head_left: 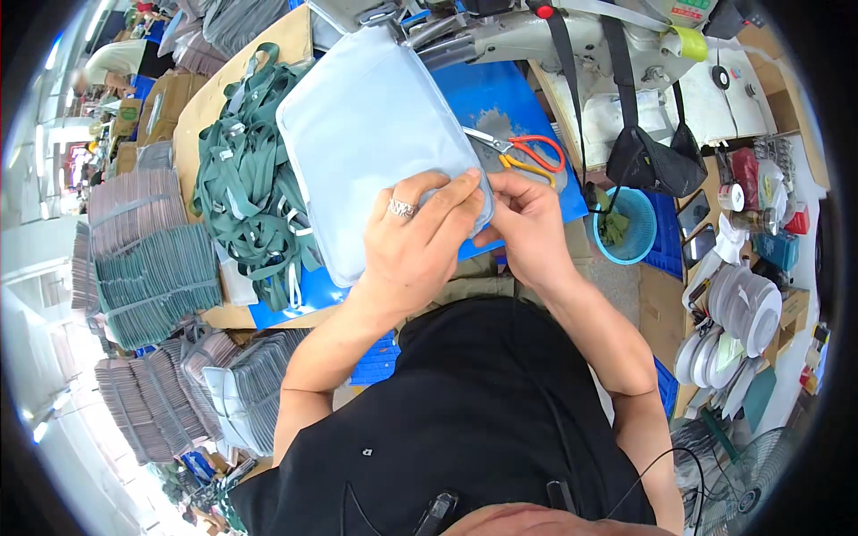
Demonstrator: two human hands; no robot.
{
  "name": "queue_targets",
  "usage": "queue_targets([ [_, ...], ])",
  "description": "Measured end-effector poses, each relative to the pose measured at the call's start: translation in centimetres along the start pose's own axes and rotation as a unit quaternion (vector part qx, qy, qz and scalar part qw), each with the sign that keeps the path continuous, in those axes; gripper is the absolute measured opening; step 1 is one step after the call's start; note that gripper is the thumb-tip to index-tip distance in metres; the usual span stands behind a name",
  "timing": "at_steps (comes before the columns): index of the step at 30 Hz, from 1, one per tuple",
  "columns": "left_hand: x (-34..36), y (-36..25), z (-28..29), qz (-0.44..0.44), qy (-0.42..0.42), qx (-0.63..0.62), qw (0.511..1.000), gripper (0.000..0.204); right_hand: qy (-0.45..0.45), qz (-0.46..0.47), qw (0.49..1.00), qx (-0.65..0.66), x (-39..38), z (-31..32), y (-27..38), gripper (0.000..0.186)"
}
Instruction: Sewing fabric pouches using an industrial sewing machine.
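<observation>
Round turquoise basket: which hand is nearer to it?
The right hand: it is left of the basket, at the pale blue panel's corner. The left hand is farther left, on the panel.

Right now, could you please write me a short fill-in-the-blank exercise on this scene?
The silver patterned ring sits on the ____ hand.
Orange-and-yellow-handled metal scissors lie on a surface coloured ____.
The flat, pale-blue, round-cornered piece lies to the ____ of the tangled green fabric straps.
Missing words: left; blue; right.
</observation>
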State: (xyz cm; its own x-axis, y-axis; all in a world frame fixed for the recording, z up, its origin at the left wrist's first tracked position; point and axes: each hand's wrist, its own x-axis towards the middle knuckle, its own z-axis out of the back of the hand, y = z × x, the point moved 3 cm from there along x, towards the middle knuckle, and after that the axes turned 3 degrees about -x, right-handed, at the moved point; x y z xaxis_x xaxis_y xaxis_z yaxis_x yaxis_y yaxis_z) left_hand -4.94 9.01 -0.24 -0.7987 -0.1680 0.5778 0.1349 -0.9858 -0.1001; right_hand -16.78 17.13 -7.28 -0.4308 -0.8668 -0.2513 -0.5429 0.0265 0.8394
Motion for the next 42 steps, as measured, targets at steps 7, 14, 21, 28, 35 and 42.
queue_targets([
  [7, 2.9, 3.9, 1.0, -0.036, 0.037, 0.036, 0.998, 0.028, 0.007, -0.005, 0.997, 0.077, 4.0, -2.0, 0.7, 0.024],
  [14, 5.5, 8.4, 0.9, -0.074, 0.051, 0.058, 0.994, 0.025, 0.009, -0.001, 0.998, 0.067, 8.6, -3.9, 2.0, 0.024],
  [21, 7.1, 12.5, -0.2, -0.058, 0.065, 0.087, 0.992, 0.023, -0.029, 0.004, 0.996, 0.084, 12.5, -5.4, 3.1, 0.02],
  [28, 4.2, 16.8, 4.0, 0.113, 0.228, 0.178, 0.951, 0.078, -0.069, 0.026, 0.997, 0.015, 13.2, -6.1, 3.9, 0.018],
  [35, 6.5, 13.3, 7.8, -0.025, 0.261, 0.213, 0.941, 0.08, -0.122, 0.083, 0.983, -0.111, 13.2, -7.5, 3.6, 0.023],
  [42, 9.0, 12.5, 8.9, -0.119, 0.335, 0.24, 0.903, 0.067, -0.057, 0.085, 0.978, -0.181, 12.2, -4.6, 4.4, 0.03],
])
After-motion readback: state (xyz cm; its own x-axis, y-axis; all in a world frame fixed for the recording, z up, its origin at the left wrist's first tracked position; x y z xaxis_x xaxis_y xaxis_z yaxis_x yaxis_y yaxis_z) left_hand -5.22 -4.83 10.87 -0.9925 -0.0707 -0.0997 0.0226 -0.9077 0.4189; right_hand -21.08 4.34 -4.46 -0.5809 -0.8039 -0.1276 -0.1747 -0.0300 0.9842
